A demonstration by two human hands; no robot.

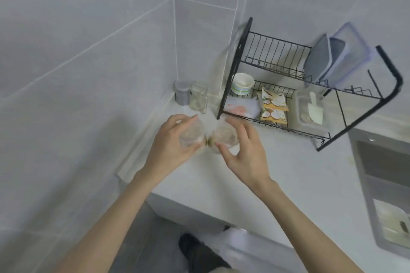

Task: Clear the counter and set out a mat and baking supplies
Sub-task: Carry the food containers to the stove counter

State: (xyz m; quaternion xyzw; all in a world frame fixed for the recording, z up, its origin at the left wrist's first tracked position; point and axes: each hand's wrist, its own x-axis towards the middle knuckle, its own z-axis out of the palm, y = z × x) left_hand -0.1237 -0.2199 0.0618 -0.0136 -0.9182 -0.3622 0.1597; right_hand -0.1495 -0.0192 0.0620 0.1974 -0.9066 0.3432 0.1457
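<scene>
Holding two small see-through jars, we have one in each hand. Our left hand [170,146] has its fingers and thumb curled round the left jar [190,134]. Our right hand [241,155] has its fingers and thumb curled round the right jar [224,136].

Both jars are up in the air, just over the white counter [277,173]. They are near the wall corner and just beside the black rack [288,86]. The jars meet in the middle, but the picture is too blurry to tell if they touch.

Each jar looks part full of something pale and grainy, so we think they are not heavy. We cannot tell if they are glass or plastic, so we treat them as things that can break. Their sides look smooth and may be slippery. We think the best place to hold is round the fat middle, thumb on one side and fingers on the other.

We cannot see the lids well, so we keep the jars from tipping. A tall glass [199,97] and a grey tin [182,93] stand in the corner, and we must not bump them.
</scene>
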